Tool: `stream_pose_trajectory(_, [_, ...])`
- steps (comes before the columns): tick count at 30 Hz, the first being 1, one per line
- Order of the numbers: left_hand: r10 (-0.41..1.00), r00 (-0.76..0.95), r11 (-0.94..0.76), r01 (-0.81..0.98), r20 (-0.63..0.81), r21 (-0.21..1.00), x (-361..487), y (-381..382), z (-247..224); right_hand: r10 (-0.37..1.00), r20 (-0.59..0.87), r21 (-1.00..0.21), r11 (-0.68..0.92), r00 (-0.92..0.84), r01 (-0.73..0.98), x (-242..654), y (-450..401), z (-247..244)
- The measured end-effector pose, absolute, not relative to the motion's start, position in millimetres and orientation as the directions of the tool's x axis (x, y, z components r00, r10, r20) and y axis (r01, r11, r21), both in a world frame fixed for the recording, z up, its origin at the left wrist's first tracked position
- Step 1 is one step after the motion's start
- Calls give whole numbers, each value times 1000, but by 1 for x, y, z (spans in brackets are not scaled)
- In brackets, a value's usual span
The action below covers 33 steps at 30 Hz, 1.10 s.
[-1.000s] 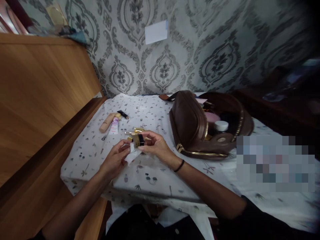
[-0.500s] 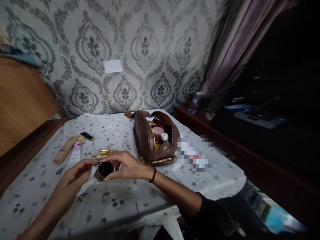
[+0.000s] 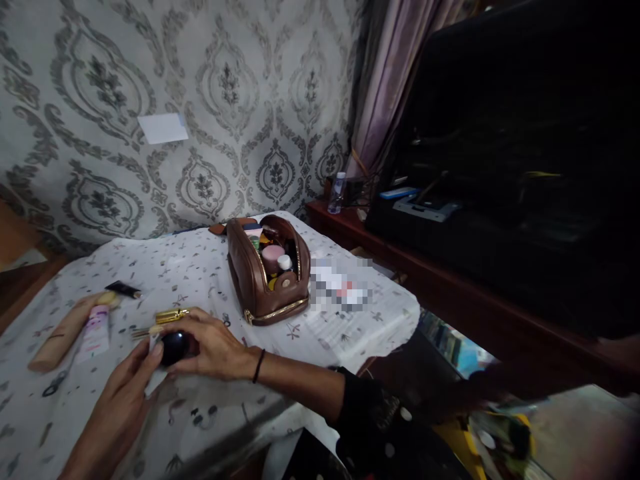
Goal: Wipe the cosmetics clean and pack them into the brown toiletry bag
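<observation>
My right hand [image 3: 215, 347], with a dark band at its wrist, curls its fingers and thumb around a small round object with a glossy black face [image 3: 175, 347]; its exact kind is unclear. From the other side my left hand [image 3: 123, 393] pinches a white wipe or tissue [image 3: 156, 381] against the edge of this object. Both hands are just above the patterned white cloth. Right behind the fingers lie a shiny gold tube [image 3: 171, 315] and some thin sticks or brushes [image 3: 142, 333], partly covered by the hands.
An unzipped brown cosmetic bag [image 3: 246, 277] full of containers stands mid-table. At left lie a beige tube [image 3: 63, 337], a pink-and-white tube [image 3: 95, 331] and a small black tube [image 3: 121, 289]. A pixelated item [image 3: 343, 285] lies right of the bag. A clear bottle [image 3: 337, 193] stands beyond.
My view has swung to the right, so the scene sits further left. The round object has been turned, and its glossy black face now shows toward me. Both hands keep their grip.
</observation>
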<state>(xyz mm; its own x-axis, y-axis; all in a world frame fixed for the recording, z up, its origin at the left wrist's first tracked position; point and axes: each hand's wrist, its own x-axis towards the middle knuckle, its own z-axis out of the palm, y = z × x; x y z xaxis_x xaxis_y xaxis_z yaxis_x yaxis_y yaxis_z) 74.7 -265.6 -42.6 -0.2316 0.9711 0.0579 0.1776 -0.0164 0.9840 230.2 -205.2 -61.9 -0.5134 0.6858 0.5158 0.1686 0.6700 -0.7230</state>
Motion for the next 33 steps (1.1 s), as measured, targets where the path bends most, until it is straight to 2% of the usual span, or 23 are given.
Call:
stream_pose_trajectory(3, [960,-203,183,-65,-193,981,81,-261,-31,672,549,-724,680,-497,120,231,-202,-69])
stream_pose_trajectory(5, [957,-171,216,-119,-235,969,85,-258,-23,675,555,-732,674,-487,101,233,-201,-71])
stream_pose_trajectory(13, [989,-130,62,-44,-67,997,81,-237,-31,704,595,-763,646,-387,3,237,-200,-76])
stream_pose_trajectory(18, [988,-105,-90,225,116,970,70,-227,-42,749,543,-798,601,-379,47,233,-196,-83])
stream_pose_trajectory(20, [986,-81,-120,265,146,957,67,-227,-44,744,545,-789,611,-387,63,232,-195,-85])
stream_pose_trajectory(28, [972,110,-220,114,208,969,50,-227,-58,688,565,-737,669,-454,97,236,-197,-87])
stream_pose_trajectory(33, [985,144,-104,16,100,994,47,-230,-55,661,562,-737,673,-497,61,238,-203,-81])
